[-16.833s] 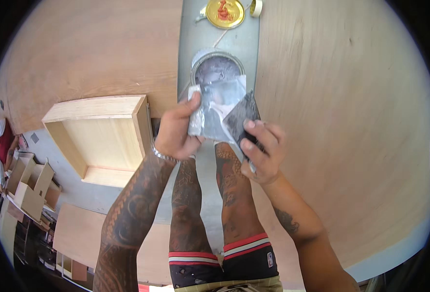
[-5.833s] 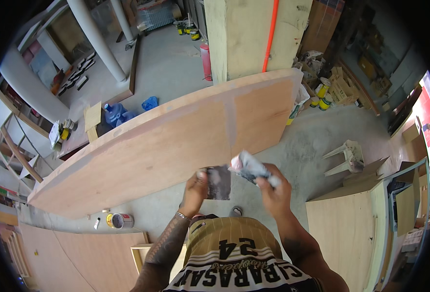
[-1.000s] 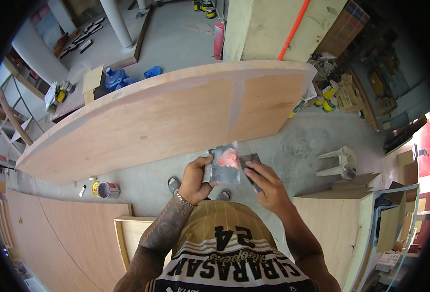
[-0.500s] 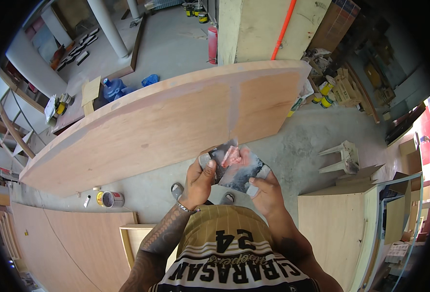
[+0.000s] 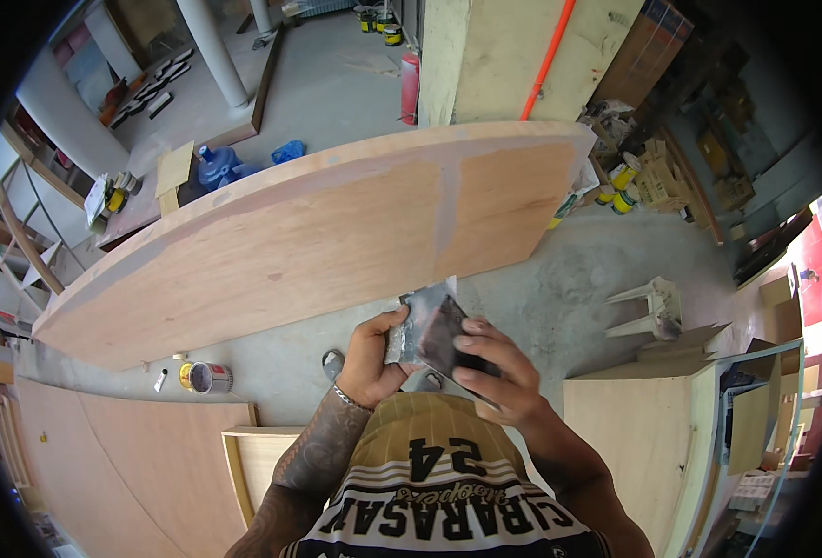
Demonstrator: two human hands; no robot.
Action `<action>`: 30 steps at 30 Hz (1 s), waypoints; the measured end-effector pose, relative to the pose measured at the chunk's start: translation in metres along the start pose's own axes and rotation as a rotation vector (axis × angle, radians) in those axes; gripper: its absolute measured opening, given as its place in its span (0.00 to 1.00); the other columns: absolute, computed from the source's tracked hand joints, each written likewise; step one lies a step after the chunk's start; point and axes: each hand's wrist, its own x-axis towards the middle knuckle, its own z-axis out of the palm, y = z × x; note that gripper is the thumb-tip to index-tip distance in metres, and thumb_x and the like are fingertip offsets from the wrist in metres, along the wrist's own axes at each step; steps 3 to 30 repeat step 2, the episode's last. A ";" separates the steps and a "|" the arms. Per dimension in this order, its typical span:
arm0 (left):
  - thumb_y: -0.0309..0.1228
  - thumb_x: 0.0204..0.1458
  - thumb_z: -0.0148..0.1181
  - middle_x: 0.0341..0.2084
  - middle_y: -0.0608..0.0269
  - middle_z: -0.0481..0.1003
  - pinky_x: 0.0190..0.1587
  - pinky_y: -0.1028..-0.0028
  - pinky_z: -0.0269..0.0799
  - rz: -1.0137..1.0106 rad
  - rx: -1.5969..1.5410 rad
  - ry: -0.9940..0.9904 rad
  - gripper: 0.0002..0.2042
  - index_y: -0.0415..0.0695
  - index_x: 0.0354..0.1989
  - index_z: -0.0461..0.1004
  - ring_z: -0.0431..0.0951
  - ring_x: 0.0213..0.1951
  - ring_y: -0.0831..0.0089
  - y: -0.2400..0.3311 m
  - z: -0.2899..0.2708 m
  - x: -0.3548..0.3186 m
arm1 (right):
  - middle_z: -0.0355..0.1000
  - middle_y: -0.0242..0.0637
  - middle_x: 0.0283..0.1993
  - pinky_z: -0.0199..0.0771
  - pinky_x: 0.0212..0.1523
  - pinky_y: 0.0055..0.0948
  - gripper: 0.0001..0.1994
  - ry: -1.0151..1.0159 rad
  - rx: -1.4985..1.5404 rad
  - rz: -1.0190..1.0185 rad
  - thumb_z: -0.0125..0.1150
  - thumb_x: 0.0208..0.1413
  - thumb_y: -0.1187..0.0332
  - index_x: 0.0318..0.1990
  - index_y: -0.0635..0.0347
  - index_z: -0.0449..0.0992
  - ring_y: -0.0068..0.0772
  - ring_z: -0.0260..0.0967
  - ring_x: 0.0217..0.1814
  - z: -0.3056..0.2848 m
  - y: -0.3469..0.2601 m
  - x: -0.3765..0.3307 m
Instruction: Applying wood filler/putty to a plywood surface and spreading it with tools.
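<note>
My left hand (image 5: 369, 358) is closed on a flat grey putty spreader (image 5: 420, 314), gripped at its side edge. In my right hand (image 5: 506, 365) is a second, dark putty spreader (image 5: 445, 337), tilted, with a pinkish smear on its face. My right fingers lie across its black back edge. The dark blade overlaps the grey one, and I cannot tell whether they touch. Both are held in front of my body, near the lower edge of a large curved plywood panel (image 5: 337, 251) with greyish filler bands along its rim and across one seam.
An open tin (image 5: 210, 378) and a small white tube (image 5: 161, 379) stand on the floor at left. A white plastic stool (image 5: 655, 307) lies tipped at right. Wooden cabinets (image 5: 629, 446) flank me. Behind the panel are a blue water jug (image 5: 216, 167) and a pillar (image 5: 485, 65).
The two spreaders, held side by side before, now overlap. My right hand has turned over and moved in toward the left one. The pink putty lump is mostly hidden now.
</note>
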 end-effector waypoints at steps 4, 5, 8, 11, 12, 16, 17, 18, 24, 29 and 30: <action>0.35 0.60 0.48 0.39 0.54 0.78 0.32 0.65 0.82 0.023 -0.006 -0.013 0.14 0.37 0.48 0.69 0.82 0.37 0.64 -0.001 0.003 -0.001 | 0.66 0.47 0.59 0.65 0.60 0.54 0.15 -0.051 -0.071 0.051 0.67 0.50 0.72 0.47 0.57 0.77 0.54 0.67 0.59 0.011 0.009 -0.008; 0.35 0.60 0.48 0.39 0.54 0.78 0.32 0.65 0.82 0.023 -0.006 -0.013 0.14 0.37 0.48 0.69 0.82 0.37 0.64 -0.001 0.003 -0.001 | 0.66 0.47 0.59 0.65 0.60 0.54 0.15 -0.051 -0.071 0.051 0.67 0.50 0.72 0.47 0.57 0.77 0.54 0.67 0.59 0.011 0.009 -0.008; 0.35 0.60 0.48 0.39 0.54 0.78 0.32 0.65 0.82 0.023 -0.006 -0.013 0.14 0.37 0.48 0.69 0.82 0.37 0.64 -0.001 0.003 -0.001 | 0.66 0.47 0.59 0.65 0.60 0.54 0.15 -0.051 -0.071 0.051 0.67 0.50 0.72 0.47 0.57 0.77 0.54 0.67 0.59 0.011 0.009 -0.008; 0.35 0.60 0.48 0.39 0.54 0.78 0.32 0.65 0.82 0.023 -0.006 -0.013 0.14 0.37 0.48 0.69 0.82 0.37 0.64 -0.001 0.003 -0.001 | 0.66 0.47 0.59 0.65 0.60 0.54 0.15 -0.051 -0.071 0.051 0.67 0.50 0.72 0.47 0.57 0.77 0.54 0.67 0.59 0.011 0.009 -0.008; 0.35 0.60 0.48 0.39 0.54 0.78 0.32 0.65 0.82 0.023 -0.006 -0.013 0.14 0.37 0.48 0.69 0.82 0.37 0.64 -0.001 0.003 -0.001 | 0.66 0.47 0.59 0.65 0.60 0.54 0.15 -0.051 -0.071 0.051 0.67 0.50 0.72 0.47 0.57 0.77 0.54 0.67 0.59 0.011 0.009 -0.008; 0.35 0.60 0.48 0.39 0.54 0.78 0.32 0.65 0.82 0.023 -0.006 -0.013 0.14 0.37 0.48 0.69 0.82 0.37 0.64 -0.001 0.003 -0.001 | 0.66 0.47 0.59 0.65 0.60 0.54 0.15 -0.051 -0.071 0.051 0.67 0.50 0.72 0.47 0.57 0.77 0.54 0.67 0.59 0.011 0.009 -0.008; 0.35 0.60 0.48 0.39 0.54 0.78 0.32 0.65 0.82 0.023 -0.006 -0.013 0.14 0.37 0.48 0.69 0.82 0.37 0.64 -0.001 0.003 -0.001 | 0.66 0.47 0.59 0.65 0.60 0.54 0.15 -0.051 -0.071 0.051 0.67 0.50 0.72 0.47 0.57 0.77 0.54 0.67 0.59 0.011 0.009 -0.008; 0.35 0.60 0.48 0.39 0.54 0.78 0.32 0.65 0.82 0.023 -0.006 -0.013 0.14 0.37 0.48 0.69 0.82 0.37 0.64 -0.001 0.003 -0.001 | 0.66 0.47 0.59 0.65 0.60 0.54 0.15 -0.051 -0.071 0.051 0.67 0.50 0.72 0.47 0.57 0.77 0.54 0.67 0.59 0.011 0.009 -0.008; 0.35 0.60 0.48 0.39 0.54 0.78 0.32 0.65 0.82 0.023 -0.006 -0.013 0.14 0.37 0.48 0.69 0.82 0.37 0.64 -0.001 0.003 -0.001 | 0.66 0.47 0.59 0.65 0.60 0.54 0.15 -0.051 -0.071 0.051 0.67 0.50 0.72 0.47 0.57 0.77 0.54 0.67 0.59 0.011 0.009 -0.008; 0.35 0.60 0.48 0.39 0.54 0.78 0.32 0.65 0.82 0.023 -0.006 -0.013 0.14 0.37 0.48 0.69 0.82 0.37 0.64 -0.001 0.003 -0.001 | 0.66 0.47 0.59 0.65 0.60 0.54 0.15 -0.051 -0.071 0.051 0.67 0.50 0.72 0.47 0.57 0.77 0.54 0.67 0.59 0.011 0.009 -0.008; 0.35 0.60 0.48 0.39 0.54 0.78 0.32 0.65 0.82 0.023 -0.006 -0.013 0.14 0.37 0.48 0.69 0.82 0.37 0.64 -0.001 0.003 -0.001 | 0.66 0.47 0.59 0.65 0.60 0.54 0.15 -0.051 -0.071 0.051 0.67 0.50 0.72 0.47 0.57 0.77 0.54 0.67 0.59 0.011 0.009 -0.008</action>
